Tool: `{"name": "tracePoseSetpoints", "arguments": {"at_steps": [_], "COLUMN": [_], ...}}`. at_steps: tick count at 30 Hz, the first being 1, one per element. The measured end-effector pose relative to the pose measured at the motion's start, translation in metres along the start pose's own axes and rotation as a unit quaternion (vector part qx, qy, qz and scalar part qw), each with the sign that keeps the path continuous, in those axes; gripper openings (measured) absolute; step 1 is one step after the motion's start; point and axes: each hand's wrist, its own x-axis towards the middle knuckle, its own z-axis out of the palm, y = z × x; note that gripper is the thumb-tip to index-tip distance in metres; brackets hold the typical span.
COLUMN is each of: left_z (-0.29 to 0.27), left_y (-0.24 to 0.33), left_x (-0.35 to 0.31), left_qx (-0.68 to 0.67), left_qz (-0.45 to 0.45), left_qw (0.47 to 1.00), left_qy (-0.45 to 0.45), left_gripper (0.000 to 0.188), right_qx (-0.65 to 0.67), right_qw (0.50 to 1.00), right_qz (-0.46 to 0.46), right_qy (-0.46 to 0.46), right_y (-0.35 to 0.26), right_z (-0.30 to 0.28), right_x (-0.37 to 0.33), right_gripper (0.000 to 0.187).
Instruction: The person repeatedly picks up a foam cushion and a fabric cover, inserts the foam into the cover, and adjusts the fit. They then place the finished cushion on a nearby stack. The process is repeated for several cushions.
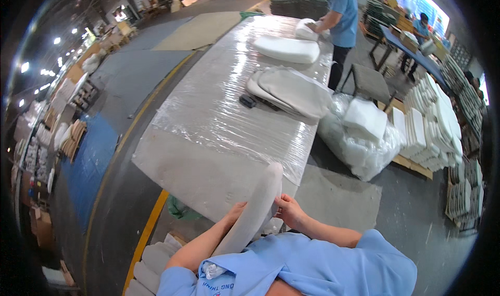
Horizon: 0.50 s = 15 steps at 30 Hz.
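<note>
A long, curved grey cushion (255,207) stands tilted on edge in front of my body at the near end of the table. My left hand (235,213) grips its left side, with the fingertips partly hidden by the cushion. On the other side, my right hand (289,211) is closed, thumb and fingers pinching the cushion's fabric edge. Farther up the table lies a stack of flat grey fabric covers (294,92), with a small black object (247,101) beside it.
The plastic-wrapped table (208,119) stretches away from me. A white foam pad (286,48) lies near a co-worker in blue (344,15), whose hands hold another white piece. Right of the table are a plastic bag of white foam (359,134), a stool (370,81) and stacked pads (429,121).
</note>
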Motion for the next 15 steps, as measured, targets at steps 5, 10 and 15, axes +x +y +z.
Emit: {"name": "tracePoseSetpoints", "arguments": {"at_steps": [5,10,15], "left_z": [0.009,0.012,0.026], "left_y": [0.002,-0.011,-0.003], "left_x": [0.024,0.048,0.070], "left_qx": [0.143,0.436,0.518], "left_qz": [0.006,0.141,0.103], "left_qw": [0.990,0.881,0.837], "left_qy": [-0.011,0.120,0.144], "left_gripper": [0.052,0.044,0.042], "right_qx": [0.088,0.075,0.115], "right_qw": [0.995,0.987,0.976], "right_qz": [-0.027,-0.024,-0.024], "right_qy": [0.029,0.136,0.184], "right_y": [0.021,0.031,0.039], "right_z": [-0.029,-0.044,-0.065], "right_x": [-0.021,-0.011,-0.005], "right_gripper": [0.025,0.017,0.030]}}
